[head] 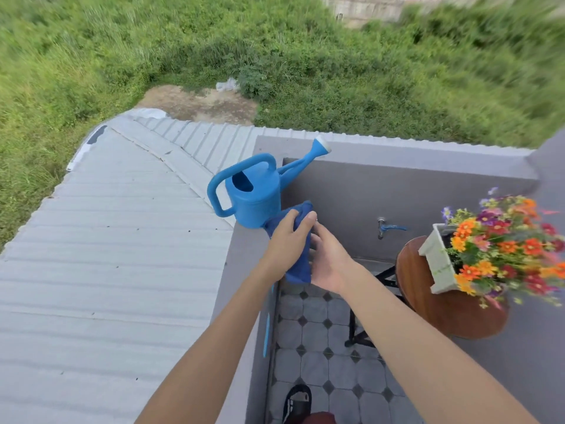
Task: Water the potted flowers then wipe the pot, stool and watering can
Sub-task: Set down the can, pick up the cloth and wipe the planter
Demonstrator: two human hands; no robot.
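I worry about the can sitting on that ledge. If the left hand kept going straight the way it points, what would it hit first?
The left hand, already gripping the blue cloth, points up toward the watering can. It would likely meet the can's lower body first, though depth is hard to judge.

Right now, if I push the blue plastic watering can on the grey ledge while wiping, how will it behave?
The blue plastic watering can probably slides easily; it looks like thin plastic on a smooth painted grey ledge. It stands at the ledge's corner above the corrugated roof, so a hard push could tip it over. The long spout may swing it round.
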